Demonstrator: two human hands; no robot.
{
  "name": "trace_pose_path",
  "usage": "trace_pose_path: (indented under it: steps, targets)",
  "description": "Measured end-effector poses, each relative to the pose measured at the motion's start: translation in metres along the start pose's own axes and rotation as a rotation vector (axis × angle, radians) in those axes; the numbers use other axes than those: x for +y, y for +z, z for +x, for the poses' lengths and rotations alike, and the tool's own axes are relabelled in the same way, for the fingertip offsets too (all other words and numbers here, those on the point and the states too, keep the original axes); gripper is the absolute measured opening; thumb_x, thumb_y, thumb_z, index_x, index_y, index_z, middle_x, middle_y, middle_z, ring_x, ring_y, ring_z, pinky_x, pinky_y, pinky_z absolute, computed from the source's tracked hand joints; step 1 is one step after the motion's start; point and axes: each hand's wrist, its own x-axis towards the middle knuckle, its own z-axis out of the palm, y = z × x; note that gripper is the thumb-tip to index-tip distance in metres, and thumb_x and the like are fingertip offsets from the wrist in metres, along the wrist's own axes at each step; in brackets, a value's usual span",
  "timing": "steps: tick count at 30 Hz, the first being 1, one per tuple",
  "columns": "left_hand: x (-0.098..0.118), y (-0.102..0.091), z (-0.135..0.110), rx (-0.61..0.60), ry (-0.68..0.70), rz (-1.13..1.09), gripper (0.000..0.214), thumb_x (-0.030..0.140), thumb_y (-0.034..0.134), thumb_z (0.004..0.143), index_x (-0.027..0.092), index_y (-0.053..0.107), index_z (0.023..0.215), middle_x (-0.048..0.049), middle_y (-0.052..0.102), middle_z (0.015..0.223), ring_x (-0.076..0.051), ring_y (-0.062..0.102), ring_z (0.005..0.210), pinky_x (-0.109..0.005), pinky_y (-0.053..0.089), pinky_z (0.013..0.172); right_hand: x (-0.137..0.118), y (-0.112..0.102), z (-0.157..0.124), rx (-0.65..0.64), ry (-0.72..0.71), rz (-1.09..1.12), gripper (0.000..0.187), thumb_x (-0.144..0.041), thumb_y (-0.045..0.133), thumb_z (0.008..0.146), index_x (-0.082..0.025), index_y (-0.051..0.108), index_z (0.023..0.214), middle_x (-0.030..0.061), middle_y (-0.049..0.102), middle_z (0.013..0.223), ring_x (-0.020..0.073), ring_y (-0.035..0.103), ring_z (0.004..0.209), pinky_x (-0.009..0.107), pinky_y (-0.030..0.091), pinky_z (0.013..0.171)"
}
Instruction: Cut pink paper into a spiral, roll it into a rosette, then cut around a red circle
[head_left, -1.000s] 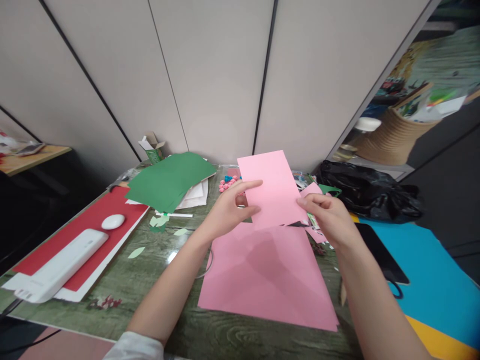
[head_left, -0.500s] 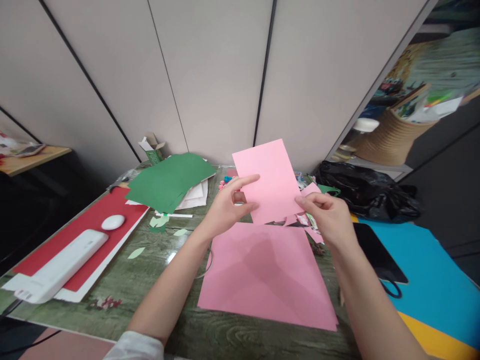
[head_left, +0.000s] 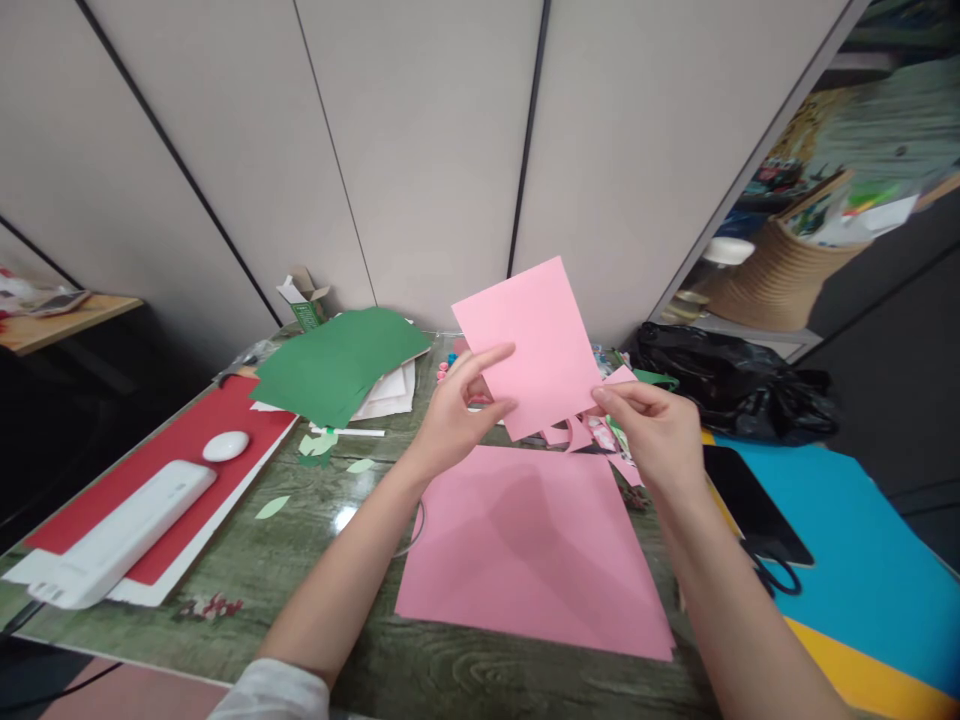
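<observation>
A small sheet of pink paper (head_left: 529,340) is held up, tilted, above the table. My left hand (head_left: 469,405) grips its left edge, with index finger and thumb spread across the front and the other fingers partly hidden behind. At the lower right corner, my right hand (head_left: 649,425) pinches the sheet between thumb and fingers. Below lies a larger pink sheet (head_left: 525,560), flat on the dark green table, my hands' shadow falling on it. Pink paper scraps (head_left: 574,435) lie just behind that sheet, partly covered by the raised paper.
Green paper (head_left: 345,365) and pale leaf cutouts (head_left: 272,507) are to the left. Farther left, a white power strip-like bar (head_left: 139,530) and a white mouse (head_left: 226,446) rest on red paper (head_left: 169,485). Rightward are a black tablet-like slab (head_left: 757,505), blue paper (head_left: 862,550) and a black plastic bag (head_left: 739,385).
The small pink sheet has risen slightly and shifted a little left, tilting more. Both hands keep their hold, and more scraps show beneath it.
</observation>
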Motion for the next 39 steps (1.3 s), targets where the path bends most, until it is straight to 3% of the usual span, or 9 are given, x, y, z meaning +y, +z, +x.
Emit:
trace_pose_path:
  steps: [3, 9, 12, 16, 21, 25, 32, 35, 39]
  targets:
    - [0.000, 0.000, -0.001, 0.024, 0.029, 0.041, 0.051, 0.027, 0.065, 0.077, 0.030, 0.050, 0.125, -0.0062, 0.050, 0.122, -0.013, 0.054, 0.081, -0.029, 0.049, 0.074, -0.001, 0.000, -0.001, 0.073, -0.041, -0.008, 0.017, -0.036, 0.069, 0.072, -0.018, 0.071, 0.072, 0.0041, 0.069, 0.068, 0.0200, 0.063, 0.067, 0.031, 0.047, 0.066]
    - [0.005, -0.005, -0.001, -0.141, 0.031, 0.058, 0.048, 0.023, 0.062, 0.078, 0.028, 0.050, 0.124, -0.0069, 0.049, 0.128, -0.018, 0.055, 0.097, -0.031, 0.049, 0.078, 0.002, -0.011, 0.010, -0.335, 0.054, 0.003, 0.034, -0.052, 0.056, 0.079, -0.020, 0.066, 0.074, 0.0022, 0.066, 0.076, 0.0183, 0.058, 0.073, 0.028, 0.045, 0.067]
    - [0.012, -0.002, -0.003, -0.298, 0.016, 0.091, 0.048, 0.019, 0.061, 0.079, 0.031, 0.049, 0.124, -0.0047, 0.049, 0.128, -0.017, 0.055, 0.098, -0.033, 0.048, 0.083, 0.004, -0.009, 0.008, -0.277, 0.071, 0.078, 0.044, -0.060, 0.045, 0.082, -0.020, 0.061, 0.071, 0.0022, 0.063, 0.073, 0.0181, 0.055, 0.068, 0.028, 0.044, 0.063]
    - [0.018, 0.004, -0.006, -0.394, 0.020, 0.088, 0.053, 0.018, 0.062, 0.078, 0.031, 0.047, 0.126, -0.0051, 0.048, 0.131, -0.021, 0.048, 0.117, -0.034, 0.047, 0.087, 0.002, -0.002, -0.002, -0.086, 0.014, -0.055, 0.050, -0.060, 0.047, 0.081, -0.020, 0.044, 0.052, -0.0003, 0.049, 0.055, 0.0141, 0.044, 0.055, 0.026, 0.038, 0.054]
    - [0.020, 0.001, -0.008, -0.416, 0.008, 0.048, 0.058, 0.020, 0.063, 0.078, 0.031, 0.042, 0.131, -0.0061, 0.042, 0.138, -0.022, 0.046, 0.120, -0.036, 0.046, 0.090, 0.001, 0.005, -0.011, -0.032, 0.021, 0.034, 0.046, -0.058, 0.047, 0.082, -0.020, 0.041, 0.056, -0.0010, 0.044, 0.055, 0.0131, 0.039, 0.052, 0.026, 0.033, 0.050]
    - [0.022, 0.000, -0.008, -0.394, 0.024, 0.092, 0.060, 0.018, 0.061, 0.078, 0.031, 0.039, 0.133, -0.0046, 0.040, 0.142, -0.023, 0.040, 0.126, -0.035, 0.046, 0.090, -0.001, 0.010, -0.013, 0.092, -0.012, -0.041, 0.051, -0.059, 0.046, 0.082, -0.021, 0.027, 0.054, -0.0030, 0.029, 0.052, 0.0109, 0.028, 0.050, 0.026, 0.024, 0.046]
    - [0.017, 0.012, -0.025, -0.341, -0.037, 0.010, 0.067, 0.019, 0.063, 0.076, 0.033, 0.035, 0.136, -0.0041, 0.032, 0.146, -0.025, 0.043, 0.123, -0.035, 0.047, 0.088, 0.001, 0.004, -0.019, 0.104, -0.099, -0.193, 0.048, -0.054, 0.040, 0.086, -0.022, 0.020, 0.055, -0.0044, 0.021, 0.053, 0.0094, 0.021, 0.050, 0.026, 0.016, 0.046]
    - [0.006, 0.008, -0.036, -0.362, -0.191, -0.137, 0.081, 0.024, 0.068, 0.071, 0.037, 0.025, 0.139, -0.0090, 0.019, 0.150, -0.018, 0.059, 0.090, -0.034, 0.050, 0.075, 0.017, -0.002, -0.025, -0.060, -0.034, -0.217, 0.046, -0.052, 0.037, 0.087, -0.022, 0.018, 0.058, -0.0044, 0.020, 0.056, 0.0093, 0.021, 0.052, 0.026, 0.016, 0.048]
    - [-0.011, -0.005, -0.043, -0.214, -0.364, -0.214, 0.072, 0.031, 0.066, 0.073, 0.028, 0.031, 0.136, -0.0096, 0.052, 0.119, -0.015, 0.057, 0.086, -0.030, 0.045, 0.077, 0.041, 0.000, -0.036, -0.416, 0.071, -0.204, 0.046, -0.055, 0.040, 0.084, -0.021, 0.027, 0.055, -0.0044, 0.026, 0.054, 0.0090, 0.025, 0.049, 0.024, 0.020, 0.045]
